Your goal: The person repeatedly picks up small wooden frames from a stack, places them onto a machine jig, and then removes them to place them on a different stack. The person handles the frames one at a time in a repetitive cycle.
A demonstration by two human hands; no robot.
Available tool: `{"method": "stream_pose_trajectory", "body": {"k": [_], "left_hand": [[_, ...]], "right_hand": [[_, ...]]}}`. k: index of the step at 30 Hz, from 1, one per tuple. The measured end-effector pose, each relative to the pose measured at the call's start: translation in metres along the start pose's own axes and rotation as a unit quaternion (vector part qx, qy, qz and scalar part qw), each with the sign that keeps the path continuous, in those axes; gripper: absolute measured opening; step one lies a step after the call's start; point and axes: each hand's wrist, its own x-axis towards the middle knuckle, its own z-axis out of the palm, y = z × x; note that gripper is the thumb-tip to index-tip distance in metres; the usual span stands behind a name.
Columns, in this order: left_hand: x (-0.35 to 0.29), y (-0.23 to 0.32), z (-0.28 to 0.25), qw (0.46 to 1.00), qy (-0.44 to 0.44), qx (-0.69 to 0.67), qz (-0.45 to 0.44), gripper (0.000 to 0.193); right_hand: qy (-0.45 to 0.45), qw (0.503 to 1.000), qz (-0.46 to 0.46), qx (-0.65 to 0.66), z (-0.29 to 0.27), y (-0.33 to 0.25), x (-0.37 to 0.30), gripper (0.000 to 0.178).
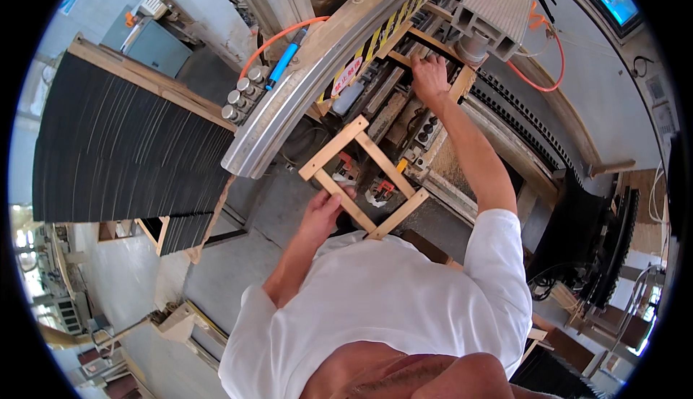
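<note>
Left fingers point(333, 202) clamp a wooden frame point(333, 148); right fingers point(431, 61) are over the machine point(253, 146), grip unclear.

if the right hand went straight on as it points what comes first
The right hand would probably meet the thin wooden strip just ahead, before the black-and-yellow striped rail; relative heights are hard to judge.

Dressed in a plain white short-sleeved shirt of soft cloth point(382, 294), loosely cut, lightly creased across the front and opening at a rounded neckline point(364, 343). Fitted with a wide white left sleeve point(249, 327) and a matching white right sleeve point(498, 251), ending near the elbows point(498, 195). Bare from there down, along both forearms point(469, 142), to the left hand point(320, 213) and the right hand point(431, 78).
</note>
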Motion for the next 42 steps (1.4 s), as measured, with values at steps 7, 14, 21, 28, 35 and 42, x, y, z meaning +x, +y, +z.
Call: {"method": "stream_pose_trajectory", "body": {"k": [7, 14, 21, 28, 35, 42], "left_hand": [[-0.017, 0.027, -0.065, 0.997, 0.056, -0.045, -0.006, 0.033], [-0.022, 0.04, -0.123, 0.994, 0.111, -0.017, -0.01, 0.032], [-0.012, 0.037, -0.141, 0.993, 0.115, -0.024, -0.013, 0.036], [0.004, 0.019, -0.122, 0.989, 0.143, -0.022, -0.042, 0.032], [-0.003, -0.007, -0.102, 0.983, 0.173, -0.055, -0.042, 0.032], [-0.016, -0.035, -0.098, 0.971, 0.226, -0.076, -0.018, 0.034]], "right_hand": [[-0.123, 0.98, 0.016, -0.158, 0.002, 0.011, 0.052, 0.028], [-0.152, 0.971, 0.089, -0.16, 0.028, 0.038, 0.1, 0.026], [-0.121, 0.984, 0.074, -0.103, 0.047, 0.078, 0.118, 0.027], [-0.151, 0.986, 0.055, -0.055, 0.044, 0.09, 0.122, 0.025], [-0.174, 0.982, 0.063, -0.026, 0.042, 0.093, 0.125, 0.021], [-0.178, 0.983, 0.034, -0.03, 0.017, 0.077, 0.122, 0.019]]}}
